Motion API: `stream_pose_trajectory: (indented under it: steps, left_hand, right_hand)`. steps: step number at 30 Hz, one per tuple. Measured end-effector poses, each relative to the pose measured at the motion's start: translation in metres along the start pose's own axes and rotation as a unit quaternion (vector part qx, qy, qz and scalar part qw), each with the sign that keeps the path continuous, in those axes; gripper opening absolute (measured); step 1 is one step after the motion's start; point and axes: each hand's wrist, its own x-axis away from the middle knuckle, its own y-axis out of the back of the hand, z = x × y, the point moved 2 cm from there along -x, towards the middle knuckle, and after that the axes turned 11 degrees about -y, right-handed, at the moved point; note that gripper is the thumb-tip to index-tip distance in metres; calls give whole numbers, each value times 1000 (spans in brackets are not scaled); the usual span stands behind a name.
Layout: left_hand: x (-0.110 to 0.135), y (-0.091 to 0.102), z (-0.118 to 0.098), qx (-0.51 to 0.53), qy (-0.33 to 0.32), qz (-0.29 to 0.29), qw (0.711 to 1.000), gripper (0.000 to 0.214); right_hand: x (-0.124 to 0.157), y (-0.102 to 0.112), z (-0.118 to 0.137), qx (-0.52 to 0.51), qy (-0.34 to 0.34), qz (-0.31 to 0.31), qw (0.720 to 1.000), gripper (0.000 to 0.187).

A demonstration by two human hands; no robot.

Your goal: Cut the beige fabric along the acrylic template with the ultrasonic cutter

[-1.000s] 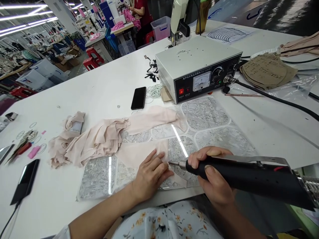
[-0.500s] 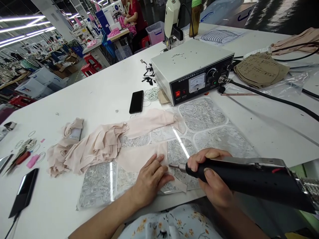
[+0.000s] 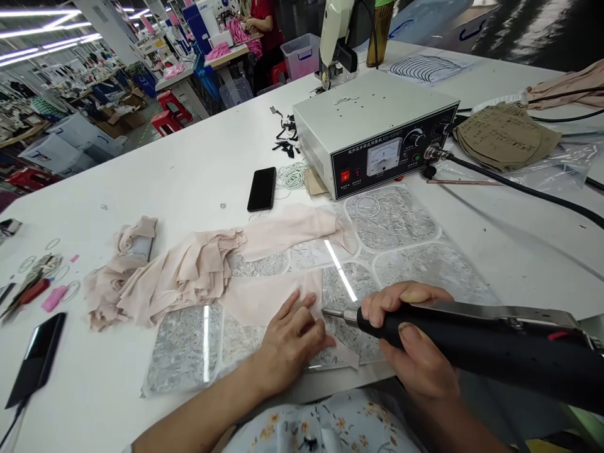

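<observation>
My right hand (image 3: 415,340) is wrapped round a black handheld ultrasonic welder (image 3: 476,343), its metal tip pointing left at the edge of a pale pink fabric piece (image 3: 264,296). My left hand (image 3: 295,336) lies on that fabric with the fingers spread, pressing it to a grey patterned mat (image 3: 182,349). A corner of the cloth sticks out to the right below this hand. Whether the tip touches the cloth I cannot tell. A pile of the same pink fabric (image 3: 189,267) lies to the left, and another pink piece (image 3: 292,229) is spread behind.
The welder's generator box (image 3: 377,132) stands at the back, a black cable (image 3: 528,189) running right. Nearby are a phone (image 3: 262,189), brown paper patterns (image 3: 507,135) and a sewing machine head (image 3: 336,38). Another phone-like device (image 3: 38,358) lies far left. A person (image 3: 264,38) works in the distance.
The view has shifted slightly. My hands, the welder and the fabric keep nearly the same positions relative to each other, the tip staying by the fabric's edge.
</observation>
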Motion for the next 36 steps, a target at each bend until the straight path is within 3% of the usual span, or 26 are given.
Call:
stream_pose_trajectory:
  steps: [11,36]
  left_hand:
    - [-1,2,0,-13,-6,19,1000,21]
    - [0,0,0,-24,-17,-2,1000,21]
  right_hand:
    - [0,-3,2,-20,-13,1,1000,16]
    - [1,-1,-4,6,-16,10,1000,14]
